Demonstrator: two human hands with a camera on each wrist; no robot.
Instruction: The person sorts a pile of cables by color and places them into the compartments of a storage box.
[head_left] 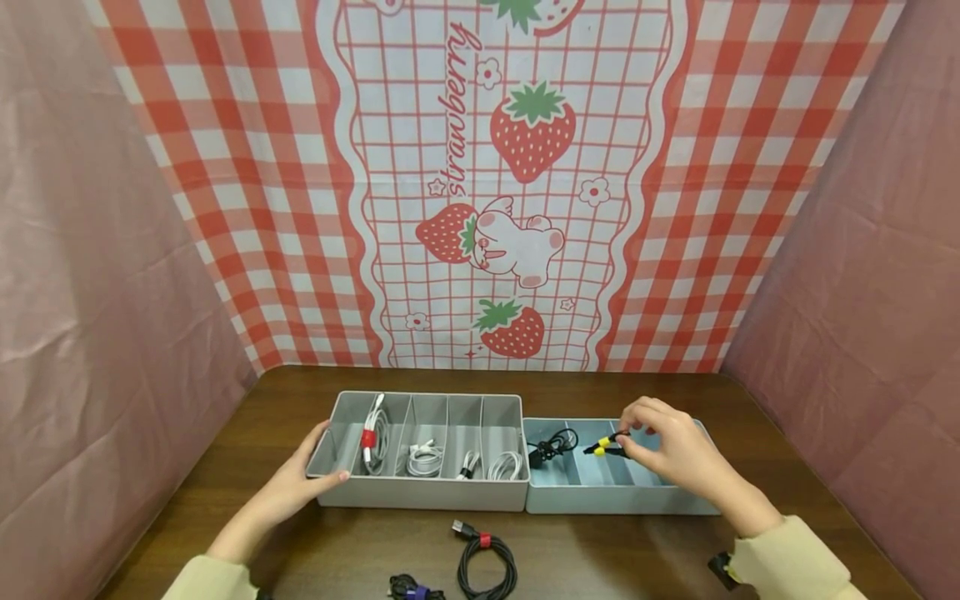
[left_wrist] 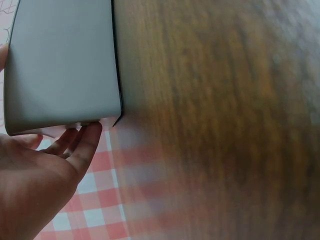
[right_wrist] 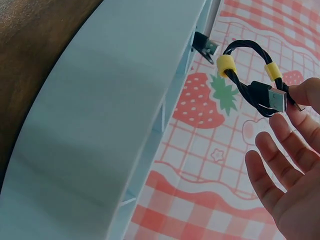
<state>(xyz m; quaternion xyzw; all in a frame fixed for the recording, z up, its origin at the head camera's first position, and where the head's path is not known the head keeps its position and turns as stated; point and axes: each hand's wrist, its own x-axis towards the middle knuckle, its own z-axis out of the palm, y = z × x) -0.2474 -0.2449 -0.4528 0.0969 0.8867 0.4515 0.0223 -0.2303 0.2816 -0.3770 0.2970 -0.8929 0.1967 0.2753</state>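
A brown table [head_left: 225,446] lies below the left hand [head_left: 288,483], a strawberry cloth [head_left: 532,133] beyond it, pink curtains [head_left: 112,292] either side.

The bundled black cable with a purple tie [head_left: 417,592] is cut off by the head view's lower edge. The bare right hand [head_left: 671,443] hides part of the divided pale blue box [head_left: 622,501]. In the right wrist view, that box's wall hides most of a black cable with a silver plug [right_wrist: 204,45]; the brown wooden table [left_wrist: 220,125] blurs in the left.
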